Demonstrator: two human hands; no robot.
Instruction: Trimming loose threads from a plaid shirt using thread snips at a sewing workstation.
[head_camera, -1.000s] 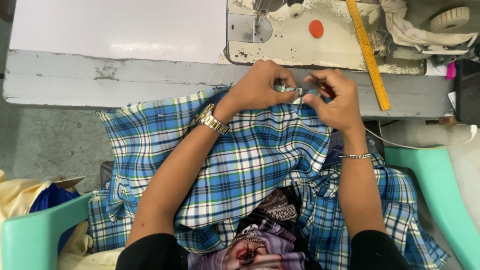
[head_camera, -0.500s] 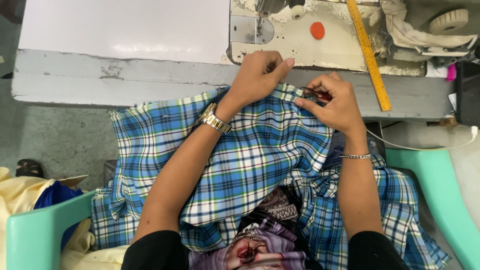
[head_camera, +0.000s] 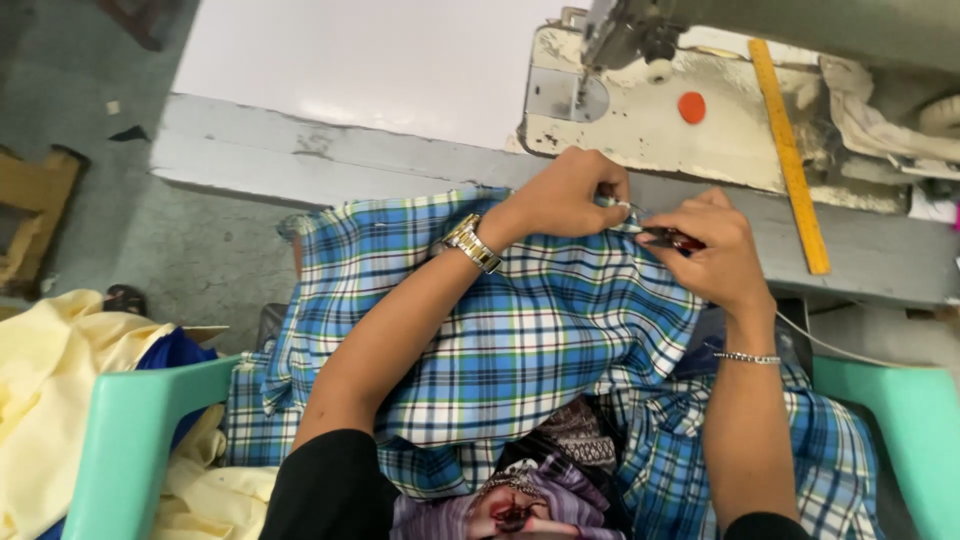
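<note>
Far left: pale yellow cloth (head_camera: 50, 380) piled w/ a bit of blue fabric (head_camera: 175, 360) beside it, next to the mint-green chair arm (head_camera: 130, 440). Blue plaid fabric (head_camera: 520, 330) covers the lap, top edge pulled up to the front edge of the grey worktop (head_camera: 330, 160). White panel (head_camera: 370, 60) sits on the worktop behind it. Left hand (head_camera: 565, 195), gold watch (head_camera: 472, 243) on wrist, fingers closed in a tight pinch on the plaid's upper edge. Just right, touching or nearly so, right hand (head_camera: 715, 255), thin bracelet (head_camera: 745, 357) on wrist, grip closed around a small dark-red-handled tool (head_camera: 670, 238), prob. thread snips; tip sits at the fabric edge betw. both hands. Above them, worn cream base of the sewing machine (head_camera: 640, 120) w/ an orange round mark (head_camera: 691, 107). Yellow ruler (head_camera: 790, 160) lies diagonally to the right. Far right: a rag (head_camera: 880, 120) on the machine, 2nd mint chair arm (head_camera: 900, 430) lower down.
</note>
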